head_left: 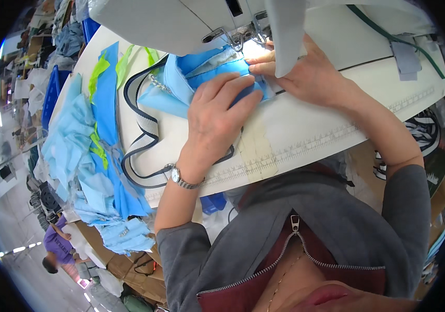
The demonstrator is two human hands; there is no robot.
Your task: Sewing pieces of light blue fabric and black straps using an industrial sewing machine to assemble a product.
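Note:
A blue fabric piece [181, 86], perhaps a bag, lies bunched under the head of a white sewing machine [144, 21]. Its layers stand folded open beside the presser foot [238, 42], where a lamp lights them brightly. My left hand [220, 112] bears on the near side of the piece, fingers bent over the cloth. Across from it, my right hand [308, 73] holds the right edge close to the needle; the machine housing covers some of its fingertips. A white strap with dark edges [147, 125] curls on the table left of my left hand. A twisted cord [157, 83] rests on the cloth.
Light blue cloth pieces [71, 151], a darker blue strip [109, 109] and lime-green strips [97, 78] heap over the table's left edge. A ruler tape [306, 151] runs along the near edge. A dark green cord [394, 39] crosses the right. A person in purple [61, 242] is far left.

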